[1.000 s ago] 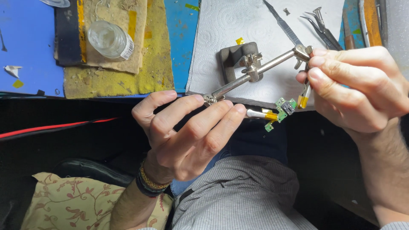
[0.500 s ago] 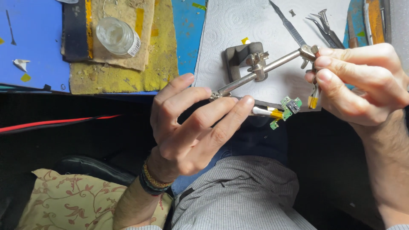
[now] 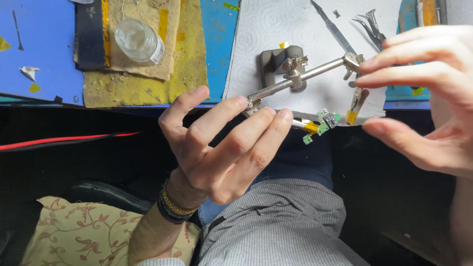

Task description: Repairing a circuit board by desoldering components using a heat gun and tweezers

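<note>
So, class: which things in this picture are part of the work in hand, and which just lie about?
In hand: left hand, right hand, helping-hands clamp stand, small green circuit boards.
Lying about: glass jar, tweezers, pliers, red wire.

One head cam only, looking steeply down, close in. Desk [image 3: 148,93] edge runs across upper frame; below it the wearer's lap. Both hands fill mid-frame at that edge. No 2nd view to overlap.
</note>
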